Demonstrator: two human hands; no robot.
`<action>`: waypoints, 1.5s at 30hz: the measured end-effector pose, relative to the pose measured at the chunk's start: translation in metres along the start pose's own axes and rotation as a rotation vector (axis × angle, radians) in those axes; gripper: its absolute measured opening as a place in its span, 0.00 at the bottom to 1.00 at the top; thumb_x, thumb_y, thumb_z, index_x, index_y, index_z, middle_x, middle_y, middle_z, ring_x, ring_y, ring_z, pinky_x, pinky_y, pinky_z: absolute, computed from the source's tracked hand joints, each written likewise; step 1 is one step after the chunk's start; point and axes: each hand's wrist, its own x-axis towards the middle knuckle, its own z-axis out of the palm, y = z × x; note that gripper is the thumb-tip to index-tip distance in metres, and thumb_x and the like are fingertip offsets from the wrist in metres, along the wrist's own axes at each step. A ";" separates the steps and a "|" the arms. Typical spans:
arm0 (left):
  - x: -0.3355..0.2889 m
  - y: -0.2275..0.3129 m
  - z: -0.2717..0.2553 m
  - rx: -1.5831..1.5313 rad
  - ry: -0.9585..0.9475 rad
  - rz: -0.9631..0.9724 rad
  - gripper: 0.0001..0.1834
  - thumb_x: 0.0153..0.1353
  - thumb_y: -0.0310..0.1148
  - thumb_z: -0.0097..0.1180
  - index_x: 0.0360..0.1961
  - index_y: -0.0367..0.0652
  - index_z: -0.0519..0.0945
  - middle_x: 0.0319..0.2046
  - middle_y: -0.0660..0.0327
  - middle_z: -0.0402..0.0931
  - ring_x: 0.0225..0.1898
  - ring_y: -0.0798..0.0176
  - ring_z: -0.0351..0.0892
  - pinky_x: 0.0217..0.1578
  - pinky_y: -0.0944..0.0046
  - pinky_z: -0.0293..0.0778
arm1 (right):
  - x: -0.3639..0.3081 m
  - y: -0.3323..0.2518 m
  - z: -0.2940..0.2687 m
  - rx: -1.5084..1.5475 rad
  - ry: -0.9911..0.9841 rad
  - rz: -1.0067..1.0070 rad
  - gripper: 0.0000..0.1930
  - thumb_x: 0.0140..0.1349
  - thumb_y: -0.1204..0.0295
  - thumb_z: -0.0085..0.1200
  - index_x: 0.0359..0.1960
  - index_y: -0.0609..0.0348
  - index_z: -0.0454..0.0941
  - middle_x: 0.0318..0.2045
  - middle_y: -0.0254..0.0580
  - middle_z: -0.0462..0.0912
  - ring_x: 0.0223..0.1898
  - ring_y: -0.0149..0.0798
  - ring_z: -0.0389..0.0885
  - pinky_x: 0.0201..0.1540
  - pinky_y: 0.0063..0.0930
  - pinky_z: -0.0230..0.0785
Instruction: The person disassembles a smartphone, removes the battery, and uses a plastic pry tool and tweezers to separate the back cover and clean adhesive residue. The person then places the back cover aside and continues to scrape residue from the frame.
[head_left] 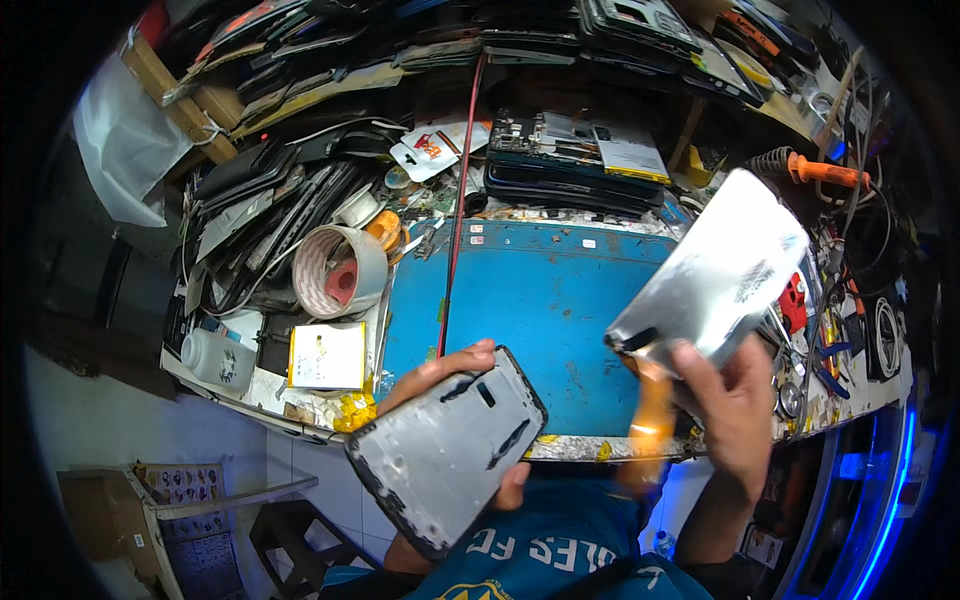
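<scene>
My left hand point(436, 372) grips a grey phone frame point(440, 450) by its two long sides, over the front edge of the bench. Black adhesive remnants line the frame's rim, and dark slots show near its upper end. In my right hand point(738, 410) is a shiny silver display panel point(725, 265), tilted and raised over the right side of the blue work mat point(570, 320). An orange flex cable point(652, 420), blurred, hangs from the panel's lower end. The fingers behind both parts are mostly hidden.
A tape roll point(340, 270), a flat battery point(328, 357) and a white bottle point(217, 360) sit on the left. Stacked phone parts point(575, 160) stand behind the mat. A soldering iron point(825, 172) rests at the right, above scattered tools. A thin red rod point(463, 200) crosses the mat.
</scene>
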 end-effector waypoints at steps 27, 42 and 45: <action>-0.006 0.011 0.009 -1.063 -0.081 -0.516 0.63 0.38 0.53 0.68 0.73 0.34 0.54 0.51 0.34 0.72 0.50 0.42 0.81 0.54 0.43 0.78 | 0.007 0.033 0.039 0.558 -0.055 0.125 0.24 0.75 0.62 0.39 0.68 0.60 0.56 0.56 0.63 0.76 0.56 0.59 0.80 0.52 0.57 0.80; -0.002 0.012 0.026 -0.983 -0.128 -0.489 0.60 0.41 0.50 0.66 0.73 0.34 0.53 0.63 0.23 0.58 0.54 0.27 0.75 0.50 0.30 0.78 | -0.003 0.044 0.028 0.615 -0.566 0.059 0.27 0.80 0.60 0.30 0.71 0.67 0.58 0.69 0.57 0.66 0.58 0.42 0.77 0.51 0.29 0.76; -0.007 0.013 0.027 -1.005 -0.046 -0.524 0.61 0.41 0.51 0.68 0.74 0.35 0.52 0.66 0.27 0.55 0.58 0.29 0.72 0.53 0.30 0.76 | -0.006 0.043 0.034 0.331 -0.453 -0.144 0.35 0.77 0.48 0.31 0.72 0.66 0.58 0.66 0.56 0.67 0.64 0.45 0.69 0.60 0.35 0.68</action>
